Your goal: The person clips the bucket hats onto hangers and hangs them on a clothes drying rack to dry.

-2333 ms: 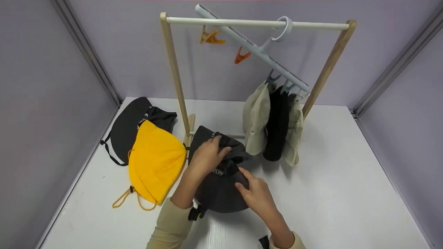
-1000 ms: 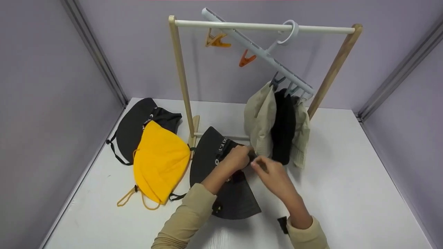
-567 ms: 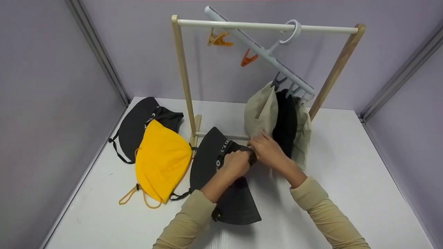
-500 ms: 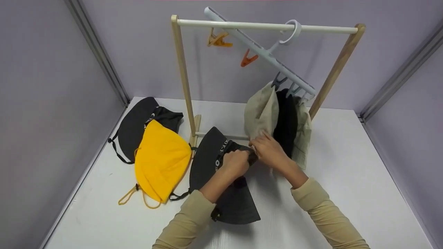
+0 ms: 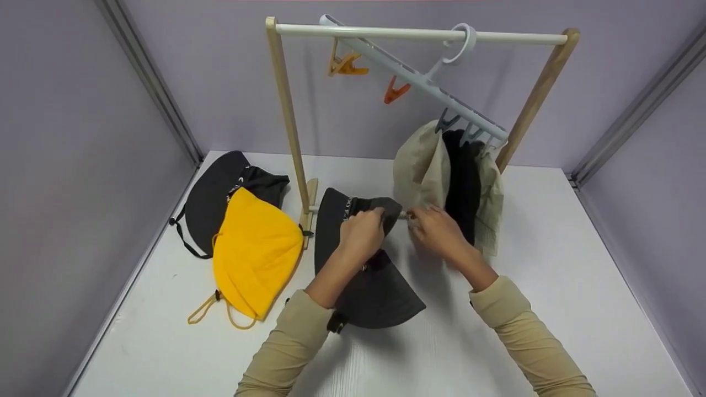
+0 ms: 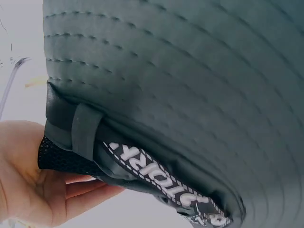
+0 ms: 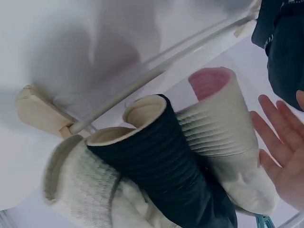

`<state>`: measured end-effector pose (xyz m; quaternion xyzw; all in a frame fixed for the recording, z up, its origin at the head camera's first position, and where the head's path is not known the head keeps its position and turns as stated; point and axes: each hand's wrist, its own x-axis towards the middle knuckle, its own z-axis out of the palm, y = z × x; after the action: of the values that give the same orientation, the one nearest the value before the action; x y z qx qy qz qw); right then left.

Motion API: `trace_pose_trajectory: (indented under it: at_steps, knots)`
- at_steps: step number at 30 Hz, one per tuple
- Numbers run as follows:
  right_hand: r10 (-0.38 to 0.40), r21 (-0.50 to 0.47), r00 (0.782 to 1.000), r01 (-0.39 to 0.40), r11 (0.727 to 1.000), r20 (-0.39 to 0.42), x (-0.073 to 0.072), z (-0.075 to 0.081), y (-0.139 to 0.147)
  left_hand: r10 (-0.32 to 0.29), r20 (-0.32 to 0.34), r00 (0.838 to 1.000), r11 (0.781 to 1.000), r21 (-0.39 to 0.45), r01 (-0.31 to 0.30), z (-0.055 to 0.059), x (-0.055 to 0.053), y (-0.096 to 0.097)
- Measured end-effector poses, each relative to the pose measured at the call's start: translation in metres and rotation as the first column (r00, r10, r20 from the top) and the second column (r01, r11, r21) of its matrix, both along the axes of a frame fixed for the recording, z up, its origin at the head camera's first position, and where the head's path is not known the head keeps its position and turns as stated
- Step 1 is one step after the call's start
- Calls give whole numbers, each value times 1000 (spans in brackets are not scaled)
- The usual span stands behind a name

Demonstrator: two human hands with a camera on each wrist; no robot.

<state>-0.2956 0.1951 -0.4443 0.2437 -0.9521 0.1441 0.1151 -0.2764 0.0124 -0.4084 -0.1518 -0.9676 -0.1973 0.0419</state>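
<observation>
My left hand (image 5: pixel 363 231) grips a dark grey bucket hat (image 5: pixel 380 292) by its crown. The hat is folded, its stitched brim toward me; a lettered band (image 6: pixel 156 175) shows along the brim in the left wrist view. My right hand (image 5: pixel 438 231) is beside the nearest hanging cream hat (image 5: pixel 419 165), just right of the held hat. In the right wrist view its fingers (image 7: pixel 275 128) are spread and fairly straight by the cream hat, holding nothing visible. A black hat (image 5: pixel 463 187) and another cream hat (image 5: pixel 488 204) hang behind, clipped to a pale hanger (image 5: pixel 413 77).
The hanger slopes down to the right from a white rail (image 5: pixel 386 33) on a wooden rack. Its left half carries a yellow clip (image 5: pixel 353 65) and an orange clip (image 5: pixel 396 91). A yellow hat (image 5: pixel 256 253) overlaps a dark hat (image 5: pixel 212 204) on the white table at left.
Both hands were on the dark hat; the left now grips its crown and has raised it a little. My right hand has left it and moved to the hanging cream hat.
</observation>
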Motion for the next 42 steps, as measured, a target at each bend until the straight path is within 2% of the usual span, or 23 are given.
trace_pose_trajectory:
  at_steps: [2, 4, 7, 11, 13, 15, 18, 20, 22, 25, 28, 30, 32, 33, 36, 38, 40, 42]
  knots:
    - [-57, -92, 994, 66, 994, 95, -1, 8, -4, 22, -21, 1000, 999, 41, -21, 7, -3, 0]
    - [-82, -191, 977, 121, 974, 197, -4, 16, -10, 54, -53, 997, 995, 87, -49, 13, -7, 3]
    - [-67, -311, 937, 180, 933, 342, -11, 27, -17, 90, -98, 991, 983, 167, -73, 18, -12, 9]
    - [-26, -394, 894, 223, 892, 447, -21, 37, -25, 69, -118, 991, 954, 299, -31, 15, -18, 19]
    - [-13, -403, 889, 221, 888, 457, -26, 38, -28, 42, -90, 995, 922, 388, -3, 13, -22, 22]
    - [3, -407, 895, 201, 891, 447, -29, 38, -30, 15, -22, 1000, 875, 485, -2, 11, -26, 23]
    - [32, -415, 907, 161, 895, 420, -31, 35, -30, 0, 72, 997, 792, 609, -44, 11, -33, 21]
    - [51, -417, 903, 147, 897, 428, -29, 32, -29, 6, 123, 992, 737, 670, -87, 12, -36, 19]
    - [71, -421, 893, 139, 896, 445, -28, 31, -29, 23, 145, 989, 686, 717, -122, 13, -39, 17]
    - [121, -440, 889, 97, 893, 441, -27, 32, -31, 56, 155, 986, 636, 756, -155, 13, -43, 15]
    - [177, -453, 900, 25, 891, 398, -29, 33, -34, 79, 130, 988, 602, 784, -151, 12, -46, 15]
    - [199, -450, 905, -9, 893, 376, -31, 33, -35, 72, 106, 992, 593, 795, -128, 12, -48, 15]
    - [194, -433, 903, -10, 901, 383, -33, 32, -36, 55, 82, 995, 602, 792, -98, 11, -49, 15]
    - [187, -423, 901, -5, 906, 392, -33, 32, -36, 46, 68, 997, 617, 783, -82, 11, -49, 15]
    - [168, -405, 899, 12, 914, 404, -33, 31, -37, 32, 19, 999, 690, 723, -36, 11, -49, 14]
    - [168, -410, 900, 13, 912, 403, -33, 31, -37, 23, -15, 1000, 720, 694, -7, 12, -49, 14]
    - [186, -430, 903, -2, 903, 386, -34, 31, -38, 11, -40, 999, 734, 679, 19, 13, -49, 13]
    - [198, -446, 910, -17, 895, 363, -34, 30, -38, -1, -48, 999, 729, 684, 33, 14, -49, 14]
